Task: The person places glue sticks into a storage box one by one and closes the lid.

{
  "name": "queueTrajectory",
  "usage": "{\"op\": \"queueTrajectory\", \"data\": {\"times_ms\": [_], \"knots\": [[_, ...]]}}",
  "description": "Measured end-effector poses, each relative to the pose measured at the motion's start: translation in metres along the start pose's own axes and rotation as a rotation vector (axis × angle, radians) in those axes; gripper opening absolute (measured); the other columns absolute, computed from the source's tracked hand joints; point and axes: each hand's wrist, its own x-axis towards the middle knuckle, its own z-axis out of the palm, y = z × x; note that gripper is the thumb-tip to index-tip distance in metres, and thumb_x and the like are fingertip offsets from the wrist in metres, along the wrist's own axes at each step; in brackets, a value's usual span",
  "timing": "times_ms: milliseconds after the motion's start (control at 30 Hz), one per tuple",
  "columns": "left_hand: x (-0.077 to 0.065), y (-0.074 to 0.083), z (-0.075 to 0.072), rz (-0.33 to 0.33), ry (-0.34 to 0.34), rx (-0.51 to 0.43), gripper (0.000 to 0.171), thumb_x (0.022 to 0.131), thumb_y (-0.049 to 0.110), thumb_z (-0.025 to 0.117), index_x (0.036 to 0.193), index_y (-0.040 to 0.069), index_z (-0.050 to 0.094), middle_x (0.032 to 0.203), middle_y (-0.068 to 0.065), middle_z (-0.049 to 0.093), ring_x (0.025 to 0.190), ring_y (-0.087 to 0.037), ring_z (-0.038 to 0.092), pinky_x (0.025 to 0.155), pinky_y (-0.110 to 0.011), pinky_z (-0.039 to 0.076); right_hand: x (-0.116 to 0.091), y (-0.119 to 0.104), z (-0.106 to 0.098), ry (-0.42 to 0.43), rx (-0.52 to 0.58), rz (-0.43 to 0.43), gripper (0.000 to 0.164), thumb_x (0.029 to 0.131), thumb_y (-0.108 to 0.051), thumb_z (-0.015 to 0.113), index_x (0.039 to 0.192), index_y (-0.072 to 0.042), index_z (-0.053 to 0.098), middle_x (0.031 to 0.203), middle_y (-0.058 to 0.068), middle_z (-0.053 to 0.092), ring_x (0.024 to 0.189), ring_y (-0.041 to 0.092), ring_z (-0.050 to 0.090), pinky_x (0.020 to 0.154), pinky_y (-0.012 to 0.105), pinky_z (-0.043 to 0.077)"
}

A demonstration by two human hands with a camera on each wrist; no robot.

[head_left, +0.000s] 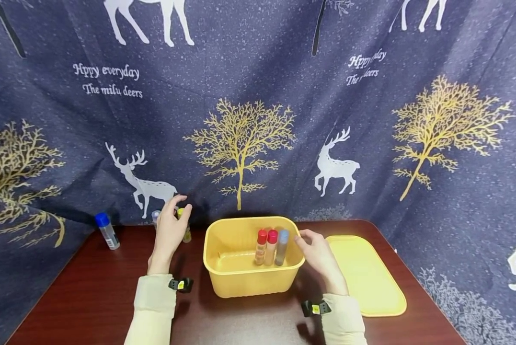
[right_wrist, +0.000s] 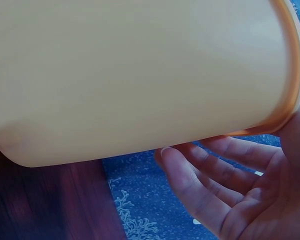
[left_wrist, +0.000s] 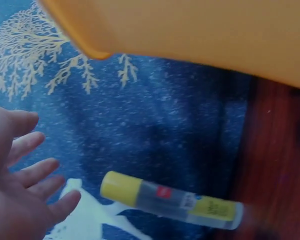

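My left hand (head_left: pixel 171 227), fingers spread and slightly bent, hovers beside a glue stick with a yellow cap (left_wrist: pixel 170 200), which stands at the table's back. Air shows between that hand and the stick in the left wrist view. With my right hand (head_left: pixel 320 254) I hold the right rim of a yellow plastic box (head_left: pixel 258 282); several fingers (right_wrist: pixel 190 185) lie along its outer wall. Inside the box, at its right end, are two red-capped sticks (head_left: pixel 261 247) (head_left: pixel 271 247) and one light-blue-capped stick (head_left: pixel 281 247).
A blue-capped glue stick (head_left: pixel 108 232) stands at the back left. Another stick with a pale cap (head_left: pixel 155 215) is partly hidden behind my left hand. To the right lies a flat yellow lid (head_left: pixel 370 278) on the dark red table (head_left: pixel 85 292). A patterned curtain (head_left: pixel 258 72) hangs behind.
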Motion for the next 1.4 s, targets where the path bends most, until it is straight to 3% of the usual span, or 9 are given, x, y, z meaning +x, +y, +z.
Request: {"op": "queueTrajectory", "data": {"times_ms": [100,300,567,667,800,1100,1400], "knots": [[0.0,-0.005,0.006,-0.021,0.013,0.008,0.036,0.097,0.02,0.061,0.129,0.004,0.059,0.13,-0.021,0.054,0.099,-0.039,0.053,0.087,-0.048,0.04,0.0,0.0,0.0,-0.001,0.01,0.006,0.024,0.098,-0.018,0.059,0.112,-0.001,0.068,0.099,0.012,0.071,0.085,0.02,0.067,0.083,0.042,0.051],[0.001,-0.022,0.017,-0.03,-0.009,0.041,0.04,0.095,0.015,0.062,0.132,0.002,0.056,0.14,-0.024,0.047,0.13,-0.04,0.042,0.107,-0.05,0.03,-0.001,0.0,-0.001,0.012,0.017,0.018,0.023,0.098,-0.018,0.059,0.11,-0.002,0.069,0.098,0.012,0.071,0.087,0.025,0.067,0.082,0.041,0.051],[0.001,-0.039,0.021,-0.071,-0.089,0.097,0.053,0.095,0.012,0.06,0.144,0.0,0.042,0.148,-0.028,0.035,0.139,-0.041,0.03,0.111,-0.05,0.025,-0.002,0.003,0.003,0.001,0.024,0.016,0.023,0.098,-0.017,0.06,0.111,-0.001,0.068,0.097,0.011,0.071,0.085,0.021,0.066,0.082,0.042,0.051],[-0.001,-0.041,0.021,-0.101,-0.113,0.115,0.054,0.096,0.011,0.058,0.145,-0.001,0.039,0.147,-0.029,0.035,0.138,-0.042,0.031,0.111,-0.05,0.025,-0.002,0.004,0.005,0.001,0.029,0.015,0.023,0.098,-0.016,0.06,0.112,0.001,0.068,0.097,0.011,0.071,0.083,0.019,0.067,0.08,0.041,0.052],[-0.003,-0.044,0.024,-0.1,-0.097,0.121,0.052,0.095,0.008,0.058,0.143,0.0,0.043,0.137,-0.03,0.045,0.127,-0.044,0.043,0.106,-0.051,0.032,-0.002,0.003,0.003,0.005,0.029,0.008,0.023,0.097,-0.015,0.06,0.111,0.001,0.068,0.096,0.011,0.071,0.083,0.019,0.067,0.08,0.041,0.052],[-0.005,-0.048,0.022,-0.02,0.011,0.117,0.041,0.09,-0.004,0.06,0.131,-0.003,0.054,0.121,-0.031,0.058,0.109,-0.045,0.056,0.093,-0.052,0.042,-0.002,0.0,0.003,0.009,0.024,0.017,0.022,0.097,-0.016,0.06,0.111,-0.001,0.069,0.095,0.01,0.071,0.084,0.019,0.066,0.081,0.041,0.052],[-0.009,-0.041,0.02,-0.035,-0.02,0.124,0.039,0.091,0.0,0.064,0.13,-0.002,0.056,0.12,-0.027,0.061,0.107,-0.04,0.058,0.092,-0.05,0.043,-0.001,0.002,0.002,0.006,0.03,0.021,0.023,0.097,-0.018,0.06,0.112,-0.002,0.068,0.097,0.011,0.072,0.088,0.027,0.068,0.083,0.042,0.051]]}}
